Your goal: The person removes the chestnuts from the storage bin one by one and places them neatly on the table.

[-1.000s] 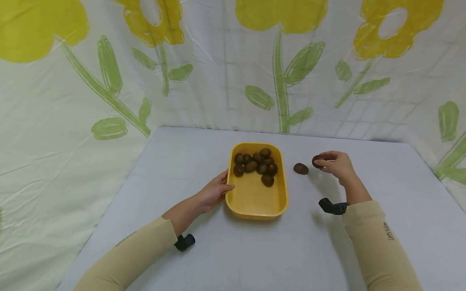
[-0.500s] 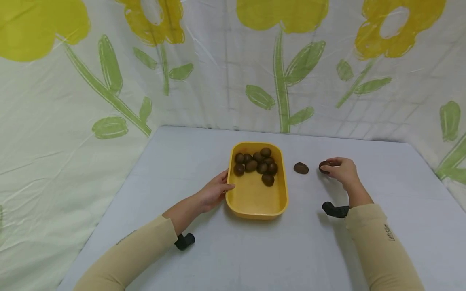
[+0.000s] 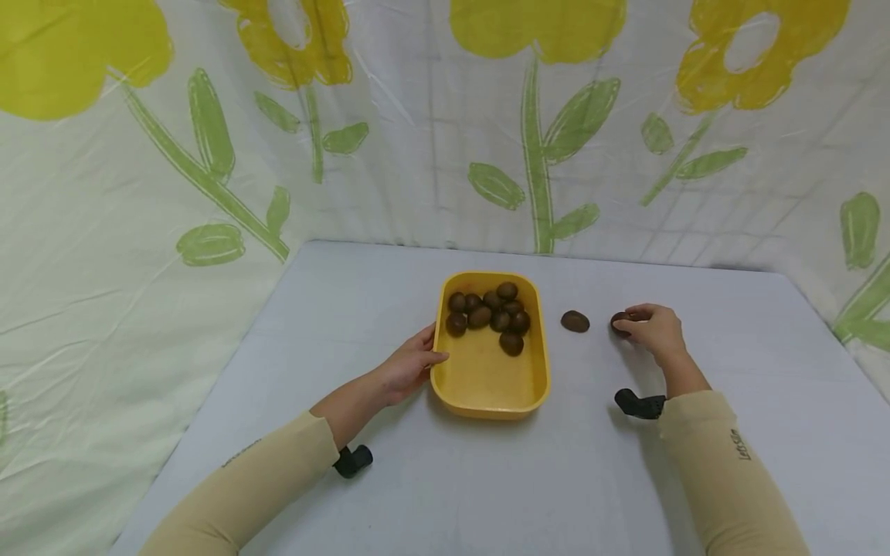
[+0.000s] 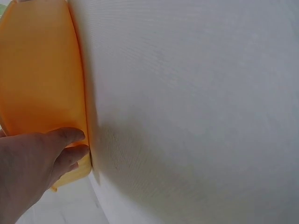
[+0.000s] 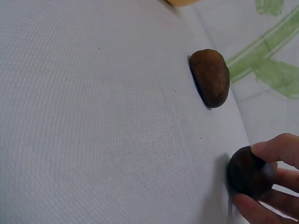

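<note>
A yellow plastic box (image 3: 490,382) sits near the middle of the table, several dark brown stones (image 3: 479,316) gathered in its far half. My left hand (image 3: 406,371) grips its left wall, thumb over the rim; the left wrist view shows fingers (image 4: 70,135) against the outer side. To the right of the box, my right hand (image 3: 657,330) pinches a dark, smooth stone (image 5: 250,172) between thumb and fingers, at or just above the tabletop. Another brown stone (image 3: 575,321) lies on the table between box and right hand.
A white cloth covers the table (image 3: 445,494). Behind it hangs a white curtain (image 3: 417,154) painted with yellow flowers and green leaves. Black wrist mounts (image 3: 638,404) jut from both forearms.
My right hand has moved a little right and toward me, lowering its stone to the table's level. The left hand, the box and the loose stone stay where they were.
</note>
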Demonstrator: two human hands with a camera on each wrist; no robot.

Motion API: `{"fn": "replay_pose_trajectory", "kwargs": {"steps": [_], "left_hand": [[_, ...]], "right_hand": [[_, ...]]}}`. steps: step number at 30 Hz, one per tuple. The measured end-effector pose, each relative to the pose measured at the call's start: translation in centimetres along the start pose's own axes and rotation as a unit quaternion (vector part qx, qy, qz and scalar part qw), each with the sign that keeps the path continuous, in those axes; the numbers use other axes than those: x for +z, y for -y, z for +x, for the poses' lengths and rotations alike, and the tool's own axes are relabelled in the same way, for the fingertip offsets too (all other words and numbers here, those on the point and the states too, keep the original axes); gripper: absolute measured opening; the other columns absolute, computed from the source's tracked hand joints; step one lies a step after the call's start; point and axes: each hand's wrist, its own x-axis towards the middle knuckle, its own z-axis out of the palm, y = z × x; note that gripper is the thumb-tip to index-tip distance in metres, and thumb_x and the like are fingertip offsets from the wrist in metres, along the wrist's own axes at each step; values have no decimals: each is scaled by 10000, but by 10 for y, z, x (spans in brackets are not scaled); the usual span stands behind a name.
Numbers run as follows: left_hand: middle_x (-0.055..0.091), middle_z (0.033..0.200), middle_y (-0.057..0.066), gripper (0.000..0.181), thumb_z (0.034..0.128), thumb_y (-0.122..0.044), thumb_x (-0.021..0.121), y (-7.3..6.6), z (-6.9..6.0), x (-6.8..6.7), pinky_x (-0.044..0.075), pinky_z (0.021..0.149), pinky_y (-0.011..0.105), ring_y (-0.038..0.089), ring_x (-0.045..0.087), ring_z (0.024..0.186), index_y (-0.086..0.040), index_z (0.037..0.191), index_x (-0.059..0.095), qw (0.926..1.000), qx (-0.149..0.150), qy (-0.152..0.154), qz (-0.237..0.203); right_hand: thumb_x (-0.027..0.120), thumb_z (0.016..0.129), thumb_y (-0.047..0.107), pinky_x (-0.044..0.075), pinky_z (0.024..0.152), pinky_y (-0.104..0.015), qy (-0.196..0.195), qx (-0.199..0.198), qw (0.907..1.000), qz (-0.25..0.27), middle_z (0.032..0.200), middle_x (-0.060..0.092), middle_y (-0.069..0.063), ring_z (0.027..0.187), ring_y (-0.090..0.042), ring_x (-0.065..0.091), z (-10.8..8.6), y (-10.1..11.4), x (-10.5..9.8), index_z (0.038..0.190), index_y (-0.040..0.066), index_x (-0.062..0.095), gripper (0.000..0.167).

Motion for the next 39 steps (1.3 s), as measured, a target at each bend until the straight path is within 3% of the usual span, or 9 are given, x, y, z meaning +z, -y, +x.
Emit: {"fn": "replay_pose_trajectory", "kwargs": {"steps": [4,7,10,16,26,39], "left_hand": [[163,1569,46,653,961,-34,423,0,0,0,291,1119,432,244,294,1394,-148,1511,90,10000,7,-12,-3],[164,1569,50,648,961,-35,421,0,0,0,290,1119,435,247,299,1391,-145,1511,96,10000,8,-40,0],[167,1569,50,650,961,-36,422,0,0,0,293,1118,434,247,304,1389,-148,1511,95,10000,-27,-55,-12],[184,1565,31,649,960,-43,431,0,-1,1,300,1116,422,228,309,1387,-163,1511,110,9999,-87,-99,-19],[193,1562,27,639,961,-45,431,0,1,1,300,1115,427,219,308,1388,-165,1509,123,10000,-44,-48,-30],[178,1566,48,638,965,-42,417,0,-1,0,299,1114,438,244,313,1383,-151,1511,105,10000,-8,-33,-38]], "right_hand": [[621,857,204,466,648,-150,-138,-68,9994,-309,1229,530,-312,874,-206,618,1,-1,1,1232,-100,525,493],[610,861,240,483,754,-296,-197,-61,9983,-547,1239,527,-311,1055,-360,541,1,-1,1,1233,-90,534,503],[605,865,240,452,868,-455,-167,-26,9981,-593,1262,505,-318,1151,-417,466,1,-2,2,1243,-90,523,508],[634,852,206,421,918,-514,-79,-100,9978,-656,1252,503,-328,1148,-433,458,-1,-1,1,1251,-96,500,518],[597,880,290,412,952,-547,-22,-30,9962,-870,1332,417,-341,1221,-467,394,-1,7,-11,1300,-92,450,586],[576,889,375,321,1039,-579,178,105,9997,119,1398,393,-282,1282,-421,370,1,20,-17,1355,-41,415,645]]}}
